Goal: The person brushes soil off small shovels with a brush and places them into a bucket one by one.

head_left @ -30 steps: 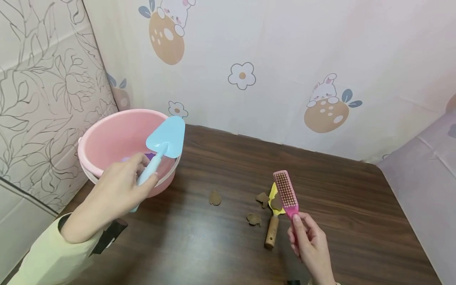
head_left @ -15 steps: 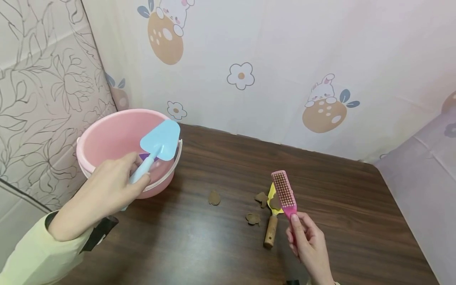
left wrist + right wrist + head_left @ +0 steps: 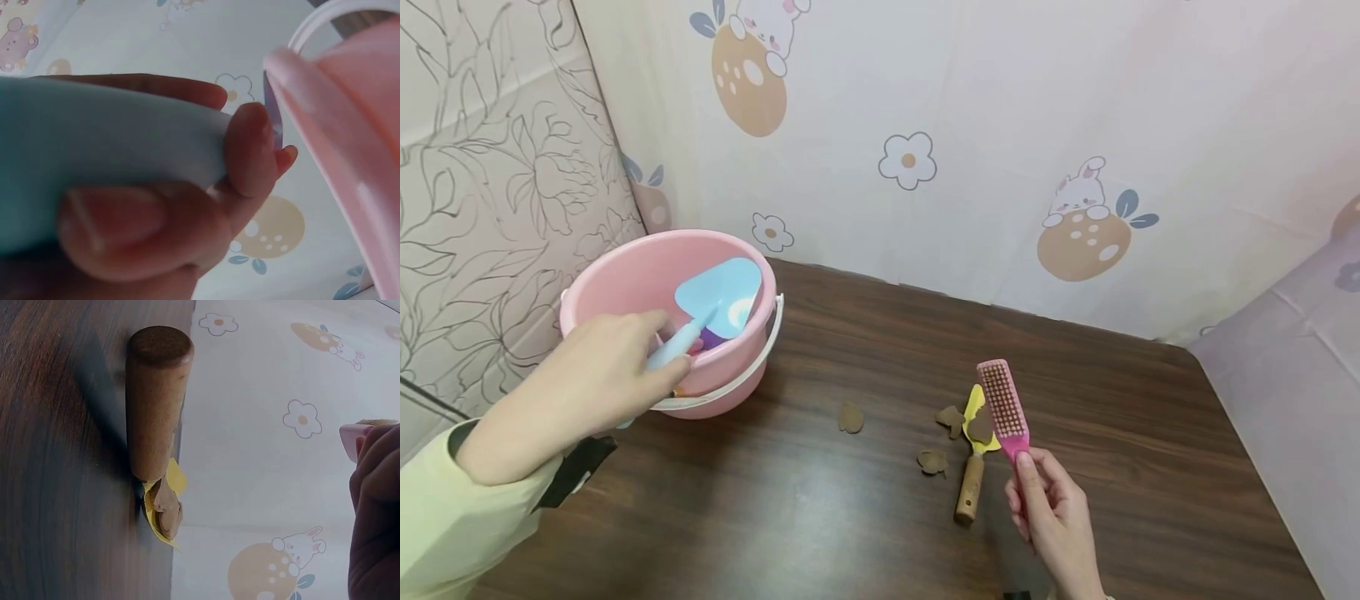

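My left hand (image 3: 587, 367) grips the handle of a light blue toy trowel (image 3: 730, 292), its blade over the mouth of a pink bucket (image 3: 632, 275). In the left wrist view, thumb and fingers wrap the pale handle beside the bucket's rim (image 3: 331, 150). Something purple (image 3: 711, 337) shows inside the bucket. At the right, my right hand (image 3: 1056, 508) pinches a pink brush (image 3: 1003, 400), bristles facing me. Just left of it lies a yellow trowel with a wooden handle (image 3: 970, 492), a brown leaf (image 3: 981, 427) on its blade.
Several brown leaf-shaped pieces (image 3: 851, 417) lie on the dark wood table (image 3: 820, 517). A white handle (image 3: 722, 390) hangs round the bucket's front. Patterned curtains (image 3: 970, 208) close off the back and sides.
My left hand has moved left, carrying the light blue trowel from above the bucket's right rim to within its mouth. The right hand and the brush stay nearly where they were.
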The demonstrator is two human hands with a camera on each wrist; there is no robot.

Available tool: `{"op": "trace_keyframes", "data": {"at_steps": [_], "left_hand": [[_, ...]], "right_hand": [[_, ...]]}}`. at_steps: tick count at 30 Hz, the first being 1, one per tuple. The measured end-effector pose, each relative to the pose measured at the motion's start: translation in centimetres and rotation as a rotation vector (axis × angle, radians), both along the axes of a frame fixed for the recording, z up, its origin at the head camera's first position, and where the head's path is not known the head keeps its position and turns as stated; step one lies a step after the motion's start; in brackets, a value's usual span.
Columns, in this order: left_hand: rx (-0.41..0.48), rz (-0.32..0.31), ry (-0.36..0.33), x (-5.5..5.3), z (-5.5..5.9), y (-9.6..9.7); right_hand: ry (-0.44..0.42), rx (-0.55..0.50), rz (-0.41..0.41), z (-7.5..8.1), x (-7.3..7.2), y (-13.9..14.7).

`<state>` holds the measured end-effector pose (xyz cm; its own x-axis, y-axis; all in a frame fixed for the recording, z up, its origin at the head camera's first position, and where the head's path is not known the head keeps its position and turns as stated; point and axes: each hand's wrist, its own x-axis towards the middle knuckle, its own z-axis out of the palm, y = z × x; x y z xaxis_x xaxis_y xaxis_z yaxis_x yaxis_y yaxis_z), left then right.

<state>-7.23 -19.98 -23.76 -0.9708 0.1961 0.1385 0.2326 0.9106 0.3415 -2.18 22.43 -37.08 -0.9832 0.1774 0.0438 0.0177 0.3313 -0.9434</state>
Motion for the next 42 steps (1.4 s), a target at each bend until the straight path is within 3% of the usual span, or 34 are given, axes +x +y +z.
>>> {"op": "trace_keyframes", "data": {"at_steps": [9,12,23,42], "left_hand": [[-0.060,-0.016,-0.047,-0.3,0.4,-0.8],[-0.094,-0.041,-0.047,-0.9,0.4,-1.0],[-0.208,-0.139,-0.179,-3.1,1.2,-0.6],[-0.262,-0.199,-0.223,-5.9,1.4,0.0]], "right_hand": [[0.011,-0.013,0.003,0.0,-0.1,0.1],[0.002,-0.013,-0.002,0.0,-0.1,0.1],[-0.018,-0.013,-0.005,-0.2,0.1,0.2],[-0.001,-0.005,0.008,-0.4,0.1,0.4]]}}
